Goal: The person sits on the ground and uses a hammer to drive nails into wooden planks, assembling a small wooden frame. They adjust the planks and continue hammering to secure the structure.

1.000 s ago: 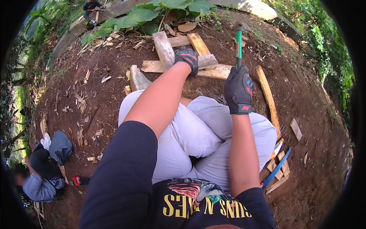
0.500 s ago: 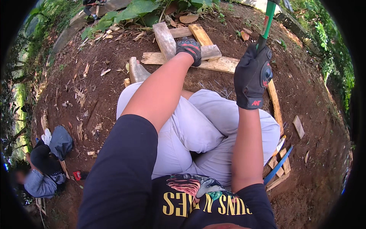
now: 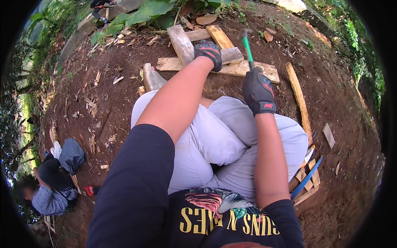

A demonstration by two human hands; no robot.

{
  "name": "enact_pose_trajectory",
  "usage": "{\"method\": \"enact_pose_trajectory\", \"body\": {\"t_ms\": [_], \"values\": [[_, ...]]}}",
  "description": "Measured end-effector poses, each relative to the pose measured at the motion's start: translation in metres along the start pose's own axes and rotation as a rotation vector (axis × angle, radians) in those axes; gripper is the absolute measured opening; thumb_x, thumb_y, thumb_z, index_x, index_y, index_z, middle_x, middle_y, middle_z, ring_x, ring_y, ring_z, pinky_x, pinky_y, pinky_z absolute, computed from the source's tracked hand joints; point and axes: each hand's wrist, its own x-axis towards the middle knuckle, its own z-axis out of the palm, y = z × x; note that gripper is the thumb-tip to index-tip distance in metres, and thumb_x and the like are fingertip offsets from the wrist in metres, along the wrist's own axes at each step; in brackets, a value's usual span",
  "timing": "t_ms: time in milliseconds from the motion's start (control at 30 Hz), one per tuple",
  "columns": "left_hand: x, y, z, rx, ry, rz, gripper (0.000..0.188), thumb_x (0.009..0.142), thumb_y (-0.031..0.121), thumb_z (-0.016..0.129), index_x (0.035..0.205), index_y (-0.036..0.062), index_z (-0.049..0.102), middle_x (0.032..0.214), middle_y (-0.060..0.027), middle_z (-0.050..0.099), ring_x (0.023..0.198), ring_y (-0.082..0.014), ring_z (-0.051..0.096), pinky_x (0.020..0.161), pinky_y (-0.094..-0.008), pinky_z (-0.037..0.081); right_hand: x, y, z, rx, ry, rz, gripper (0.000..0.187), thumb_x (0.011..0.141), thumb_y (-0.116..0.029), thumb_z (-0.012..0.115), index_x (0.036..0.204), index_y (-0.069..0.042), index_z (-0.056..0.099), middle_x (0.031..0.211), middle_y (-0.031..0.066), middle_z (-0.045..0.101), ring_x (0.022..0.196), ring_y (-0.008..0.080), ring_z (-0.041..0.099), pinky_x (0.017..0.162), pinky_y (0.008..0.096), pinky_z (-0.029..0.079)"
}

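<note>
We find five boards laid together on the soil, ahead of the person's crossed legs: a broad grey board [image 3: 180, 43], a yellowish board [image 3: 220, 37], a back piece [image 3: 197, 34], a short grey board [image 3: 232, 55] and a long pale board [image 3: 266, 72]. The left hand [image 3: 208, 54], gloved, is curled over the left end of the short grey board; its fingertips are hidden, so we cannot tell whether it grips or only presses. The right hand [image 3: 259, 91], also gloved, is clamped round the hammer [image 3: 247, 48], whose blurred head appears clear of the wood.

On progress, we judge the arranging to be largely done, the pieces lying across one another. We cannot confirm that any joint is fixed. Loose nails [image 3: 238, 88] lie near the knees, so we consider that some nailing remains outstanding
</note>
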Motion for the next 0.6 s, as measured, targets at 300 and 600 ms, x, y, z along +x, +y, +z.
{"method": "enact_pose_trajectory", "body": {"t_ms": [300,600], "values": [[-0.007,0.002,-0.006,0.039,-0.074,0.055,0.044,0.080,0.027,0.070,0.117,0.0047,0.079,0.123,-0.0202,0.075,0.117,-0.0348,0.072,0.099,-0.0450,0.058,-0.007,-0.029,-0.040,0.158,0.782,-0.309,0.027,0.107,-0.024,0.055,0.113,0.002,0.061,0.086,0.0260,0.068,0.078,0.0438,0.070,0.065,0.0534,0.053],[-0.003,0.002,0.006,0.063,-0.042,0.051,0.049,0.079,0.029,0.072,0.123,0.0065,0.076,0.124,-0.0184,0.075,0.118,-0.0331,0.071,0.101,-0.0463,0.056,-0.011,-0.018,-0.031,0.067,0.285,-0.100,0.032,0.108,-0.031,0.052,0.100,-0.001,0.061,0.085,0.0234,0.069,0.078,0.0449,0.070,0.066,0.0553,0.054]]}}
